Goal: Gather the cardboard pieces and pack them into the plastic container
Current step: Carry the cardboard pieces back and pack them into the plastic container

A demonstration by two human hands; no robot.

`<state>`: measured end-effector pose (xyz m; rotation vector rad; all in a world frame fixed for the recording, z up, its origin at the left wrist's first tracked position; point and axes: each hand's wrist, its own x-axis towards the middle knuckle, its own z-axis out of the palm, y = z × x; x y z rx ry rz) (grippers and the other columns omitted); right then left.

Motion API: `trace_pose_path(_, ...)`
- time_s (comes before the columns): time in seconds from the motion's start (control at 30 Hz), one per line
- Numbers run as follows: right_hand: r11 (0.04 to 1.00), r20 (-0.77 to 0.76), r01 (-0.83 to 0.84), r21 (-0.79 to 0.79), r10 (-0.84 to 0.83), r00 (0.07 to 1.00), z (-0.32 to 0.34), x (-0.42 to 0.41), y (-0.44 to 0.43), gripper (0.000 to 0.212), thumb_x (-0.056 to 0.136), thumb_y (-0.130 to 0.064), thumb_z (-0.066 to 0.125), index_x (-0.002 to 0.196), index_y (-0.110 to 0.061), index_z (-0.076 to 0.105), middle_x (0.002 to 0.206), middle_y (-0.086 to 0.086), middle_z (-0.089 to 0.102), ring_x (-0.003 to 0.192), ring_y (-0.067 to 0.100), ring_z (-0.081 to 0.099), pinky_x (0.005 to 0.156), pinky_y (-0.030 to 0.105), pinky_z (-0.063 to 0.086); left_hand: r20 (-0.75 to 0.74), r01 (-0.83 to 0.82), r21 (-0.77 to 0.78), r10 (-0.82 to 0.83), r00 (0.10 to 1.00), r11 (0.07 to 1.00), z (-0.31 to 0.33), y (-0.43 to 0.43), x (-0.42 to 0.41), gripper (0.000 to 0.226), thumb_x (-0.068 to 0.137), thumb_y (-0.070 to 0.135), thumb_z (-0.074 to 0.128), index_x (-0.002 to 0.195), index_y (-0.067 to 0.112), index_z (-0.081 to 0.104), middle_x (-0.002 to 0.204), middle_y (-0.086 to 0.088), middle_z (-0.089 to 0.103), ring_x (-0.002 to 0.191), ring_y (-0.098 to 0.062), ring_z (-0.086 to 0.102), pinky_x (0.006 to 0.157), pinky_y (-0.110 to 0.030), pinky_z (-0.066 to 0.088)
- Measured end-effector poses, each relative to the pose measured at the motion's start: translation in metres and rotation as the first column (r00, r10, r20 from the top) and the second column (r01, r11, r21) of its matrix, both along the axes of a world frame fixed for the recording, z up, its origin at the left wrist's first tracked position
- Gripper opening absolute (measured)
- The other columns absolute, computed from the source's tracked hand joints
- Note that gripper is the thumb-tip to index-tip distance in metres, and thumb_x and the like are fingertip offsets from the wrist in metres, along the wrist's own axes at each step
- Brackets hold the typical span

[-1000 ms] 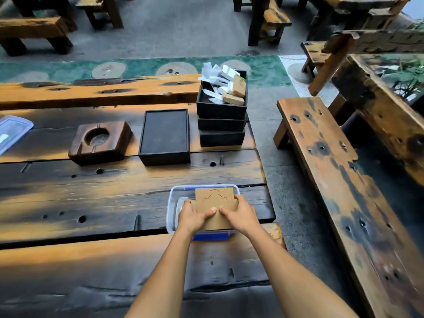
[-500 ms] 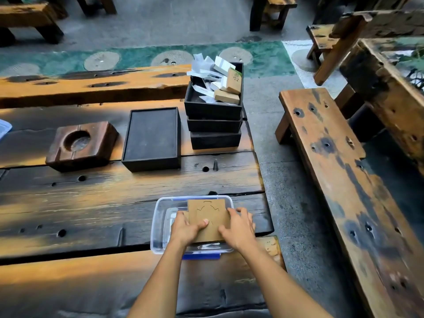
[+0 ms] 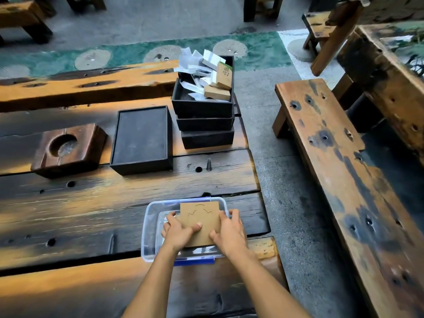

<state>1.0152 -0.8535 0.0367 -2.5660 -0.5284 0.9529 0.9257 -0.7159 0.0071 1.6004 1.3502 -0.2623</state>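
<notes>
Over table point(image 3: 91, 214), both grips point(image 3: 177, 230) point(image 3: 229, 228) curled round cardboard point(image 3: 202, 216)

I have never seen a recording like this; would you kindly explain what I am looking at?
There is no machine here: a person works with bare hands, and the view comes from a wide-angle camera worn on the head, looking down. The left hand and right hand grip a brown cardboard piece by its sides, over a clear plastic container on a wooden table. Farther back lie a wooden block with a round hollow, a flat black tray and a stack of black boxes, the top one holding papers and small cartons.
</notes>
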Motion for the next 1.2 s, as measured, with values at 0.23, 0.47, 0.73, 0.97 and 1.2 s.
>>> trace_pose_path(0.23,0.998,-0.004,-0.045,-0.040,0.045,0.999,-0.001,0.003,0.002,0.059,0.092,-0.037,0.064,0.141,-0.011,0.045,0.138,0.008,0.030,0.126,0.031,0.044,0.111,0.042,0.041,0.071,-0.197,-0.201,0.214,0.974,0.960,-0.007,0.012,-0.004,0.095,0.049,0.033,0.101,0.125,0.014,0.046,0.116,-0.007,0.071,0.099,-0.024,0.071,0.085,-0.045,0.062)
trace_pose_path(0.47,0.998,-0.014,-0.062,-0.033,0.061,0.998,-0.002,0.005,0.001,0.057,0.095,-0.036,0.063,0.142,-0.008,0.045,0.140,0.009,0.030,0.125,0.031,0.045,0.113,0.043,0.039,0.078,-0.147,-0.274,0.174,0.982,0.951,0.001,0.022,-0.009,0.078,0.043,0.036,0.104,0.108,0.010,0.070,0.093,-0.008,0.082,0.091,-0.032,0.078,0.072,-0.066,0.062)
trace_pose_path(0.73,0.998,-0.025,-0.064,-0.024,0.063,0.998,0.000,0.009,0.000,0.050,0.093,-0.037,0.067,0.132,-0.010,0.052,0.134,0.007,0.033,0.122,0.030,0.048,0.110,0.041,0.042,0.113,-0.122,-0.326,0.167,0.979,0.938,-0.004,0.022,-0.011,0.083,0.043,0.043,0.102,0.113,0.011,0.071,0.102,-0.008,0.081,0.098,-0.029,0.077,0.090,-0.053,0.062)
trace_pose_path(0.97,0.997,-0.028,-0.056,-0.045,0.055,0.998,0.003,0.009,-0.001,0.051,0.088,-0.042,0.065,0.129,-0.013,0.055,0.132,0.005,0.036,0.120,0.030,0.051,0.108,0.042,0.044,0.184,-0.140,-0.382,0.224,0.957,0.913,-0.001,0.015,-0.010,0.065,0.048,0.034,0.100,0.104,0.010,0.075,0.091,-0.005,0.083,0.081,-0.020,0.080,0.058,-0.029,0.059)
trace_pose_path(1.2,0.999,-0.060,-0.016,-0.035,0.013,0.998,0.005,0.011,-0.005,0.071,0.076,-0.056,0.063,0.138,-0.022,0.054,0.129,0.002,0.042,0.122,0.028,0.049,0.106,0.041,0.044,0.187,-0.214,-0.273,0.270,0.944,0.938,0.006,0.011,-0.017,0.083,0.037,0.037,0.105,0.108,0.010,0.071,0.093,-0.007,0.082,0.085,-0.026,0.080,0.070,-0.048,0.066)
